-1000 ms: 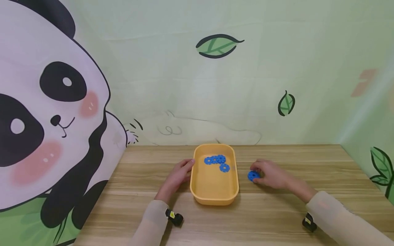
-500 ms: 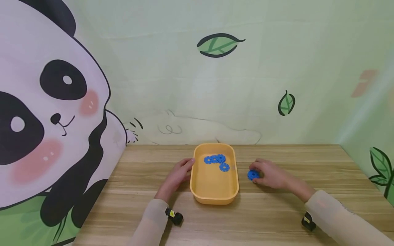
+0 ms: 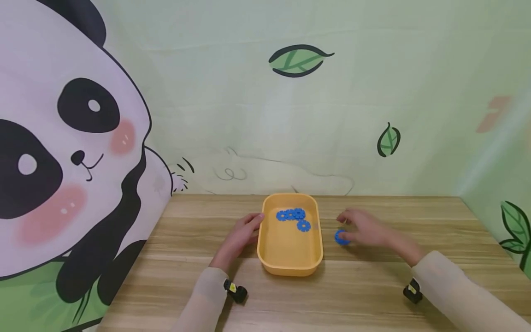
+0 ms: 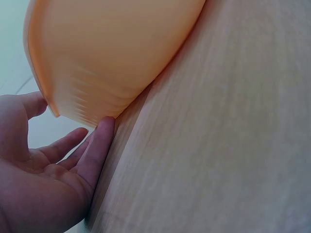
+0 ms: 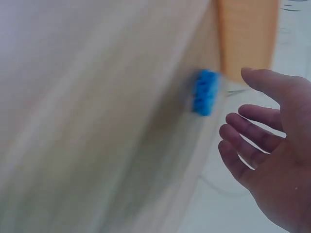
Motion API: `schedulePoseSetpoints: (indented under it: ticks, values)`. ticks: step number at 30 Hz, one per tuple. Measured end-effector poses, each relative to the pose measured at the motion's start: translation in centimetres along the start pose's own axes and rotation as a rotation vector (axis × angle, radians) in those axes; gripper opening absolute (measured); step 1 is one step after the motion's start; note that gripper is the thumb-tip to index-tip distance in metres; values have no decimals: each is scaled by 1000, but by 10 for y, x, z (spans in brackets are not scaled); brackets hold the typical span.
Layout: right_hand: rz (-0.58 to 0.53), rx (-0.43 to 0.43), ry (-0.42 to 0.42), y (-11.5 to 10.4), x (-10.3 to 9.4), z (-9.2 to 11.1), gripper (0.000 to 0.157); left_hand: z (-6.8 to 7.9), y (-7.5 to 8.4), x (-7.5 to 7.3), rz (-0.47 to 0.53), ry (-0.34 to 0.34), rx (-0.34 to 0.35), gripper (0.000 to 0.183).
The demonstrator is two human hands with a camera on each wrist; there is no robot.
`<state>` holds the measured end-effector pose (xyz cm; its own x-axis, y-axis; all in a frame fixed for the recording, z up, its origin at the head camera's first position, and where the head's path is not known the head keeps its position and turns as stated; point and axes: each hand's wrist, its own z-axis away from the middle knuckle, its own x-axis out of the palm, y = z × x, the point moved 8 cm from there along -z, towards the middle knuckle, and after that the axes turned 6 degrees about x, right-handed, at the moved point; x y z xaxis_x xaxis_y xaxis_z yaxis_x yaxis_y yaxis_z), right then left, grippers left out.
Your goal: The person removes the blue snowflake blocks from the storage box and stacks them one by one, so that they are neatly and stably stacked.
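Observation:
An orange-yellow plastic tray [image 3: 289, 266] sits on the wooden table. Inside, several blue notched building discs [image 3: 303, 225] lie flat towards the far end. My left hand [image 3: 239, 237] rests at the tray's left side; in the left wrist view its thumb touches the rim and a fingertip meets the wall near the base, the fingers loosely extended. To the right of the tray stands a short stack of blue notched discs [image 5: 205, 92] on the tabletop. Beside it my right hand [image 3: 365, 229] has its thumb and fingers spread, apart from the stack in the right wrist view.
The wooden table [image 3: 186, 226] ends at a pale green backdrop [image 3: 232, 115] printed with leaves and a large panda. Each forearm wears a small black camera [image 3: 235, 291] at the wrist.
My right hand held the blue disc stack by its edges earlier; now its fingers have lifted and spread off it. The left hand and tray stay put, while the head view shifted slightly.

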<state>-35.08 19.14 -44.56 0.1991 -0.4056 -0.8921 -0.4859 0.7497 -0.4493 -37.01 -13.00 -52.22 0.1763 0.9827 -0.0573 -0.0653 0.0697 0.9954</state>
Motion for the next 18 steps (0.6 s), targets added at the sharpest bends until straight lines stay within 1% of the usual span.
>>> schedulePoseSetpoints:
  ticks: [4,5,7,11,15,18]
  values:
    - [-7,21,53,-19,-13,-16,38,0,0,-1,-4,-5,2,60]
    - [-12,32,66,-24,-15,-19,39,0,0,-1,-11,-3,0,61]
    - [1,21,86,-35,-14,-29,42,0,0,-1,-23,2,-6,61]
    - [25,-23,80,-57,-4,-51,44,1,-2,-2,-43,12,-17,62]
    - [28,-63,36,-77,11,-74,46,1,-1,0,-9,-6,0,60]
    - [48,-58,-4,-87,20,-91,49,1,0,0,3,-10,6,61]
